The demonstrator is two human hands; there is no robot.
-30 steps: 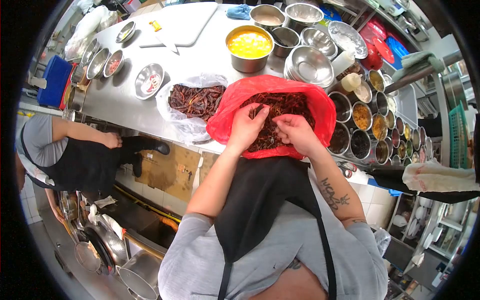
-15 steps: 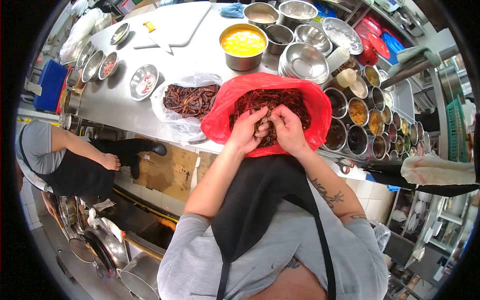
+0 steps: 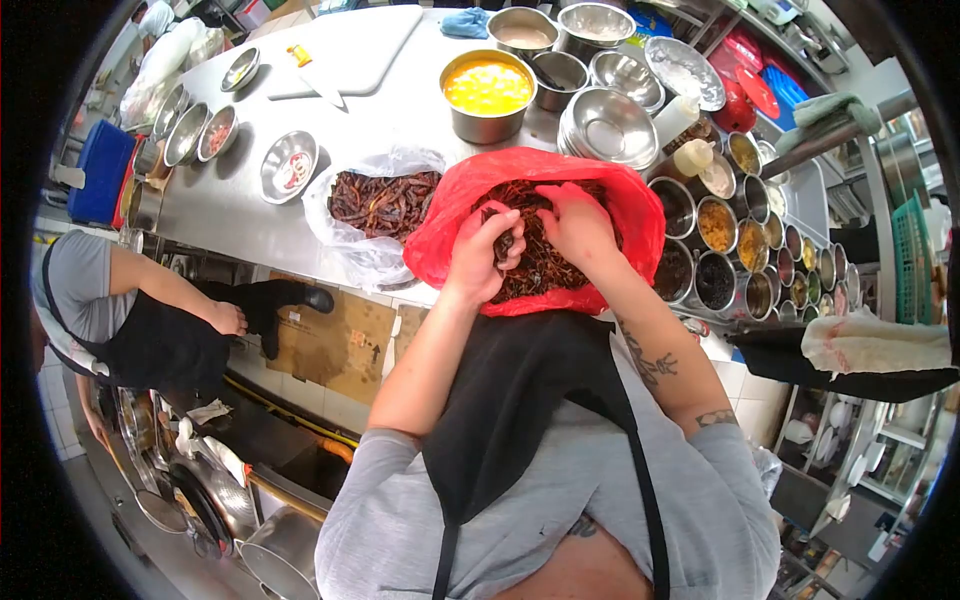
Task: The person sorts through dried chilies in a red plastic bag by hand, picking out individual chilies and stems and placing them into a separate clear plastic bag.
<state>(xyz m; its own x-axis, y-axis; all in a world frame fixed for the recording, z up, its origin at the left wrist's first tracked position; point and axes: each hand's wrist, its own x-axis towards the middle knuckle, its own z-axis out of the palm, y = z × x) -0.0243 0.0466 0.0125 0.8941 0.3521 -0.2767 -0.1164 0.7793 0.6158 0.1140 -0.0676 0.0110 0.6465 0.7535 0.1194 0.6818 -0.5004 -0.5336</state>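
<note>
A red plastic bag (image 3: 430, 240) stands open at the counter's front edge, filled with dark dried chillies (image 3: 535, 265). Inside its left part, my left hand (image 3: 486, 250) is closed around a few dark chillies. My right hand (image 3: 578, 228) reaches into the bag's upper right part, its fingers bent down onto the chillies; their tips are partly hidden, and what they hold cannot be made out. Left of the red bag, a clear plastic bag (image 3: 350, 245) holds larger dried chillies (image 3: 385, 203).
Behind are a pot of yellow liquid (image 3: 487, 85), stacked steel bowls (image 3: 610, 125) and a white cutting board (image 3: 370, 50) with a knife (image 3: 325, 90). Seasoning tins (image 3: 716, 224) line the right. A co-worker (image 3: 150, 310) stands at the left, by a wok station.
My right hand has moved away from my left, up and right into the chillies. My left hand has closed around some chillies. The co-worker's arm has shifted slightly.
</note>
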